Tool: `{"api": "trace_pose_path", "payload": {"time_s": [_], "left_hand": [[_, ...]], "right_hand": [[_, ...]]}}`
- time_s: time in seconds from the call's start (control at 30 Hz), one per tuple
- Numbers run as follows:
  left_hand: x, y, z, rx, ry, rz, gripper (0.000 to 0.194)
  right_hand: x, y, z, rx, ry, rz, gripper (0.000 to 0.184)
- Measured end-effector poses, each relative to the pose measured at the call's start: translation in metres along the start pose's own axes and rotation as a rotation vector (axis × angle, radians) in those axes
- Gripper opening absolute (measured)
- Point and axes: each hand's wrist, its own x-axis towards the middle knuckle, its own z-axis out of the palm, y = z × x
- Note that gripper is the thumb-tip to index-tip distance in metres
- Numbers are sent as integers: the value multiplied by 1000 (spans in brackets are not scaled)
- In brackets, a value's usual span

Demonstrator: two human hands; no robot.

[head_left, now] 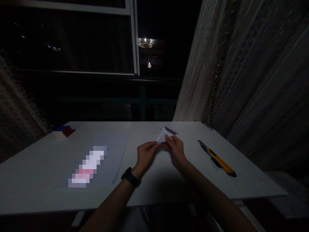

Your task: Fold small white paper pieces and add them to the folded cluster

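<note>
A small folded piece of white paper is held up above the table, a pointed corner showing at its top. My left hand, with a dark watch on the wrist, pinches the paper's lower left edge. My right hand grips it from the right, thumb lying on its face. The fingers behind the paper are partly hidden. To the right of my hands, a yellow and black utility knife lies on the table with its blade pointing away.
The white table carries a stack of paper sheets on the left, with a blurred-out bright object on top. A coloured cube stands at the far left. Curtains hang by a dark window.
</note>
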Motion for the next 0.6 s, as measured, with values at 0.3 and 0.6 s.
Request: {"api": "trace_pose_path", "payload": {"time_s": [0.3, 0.6], "left_hand": [[1, 4, 0, -119, -45, -139, 28], [8, 7, 1, -190, 55, -135, 35]], "right_hand": [[3, -2, -3, 11, 40, -5, 28], [0, -2, -3, -321, 53, -101, 32]]}}
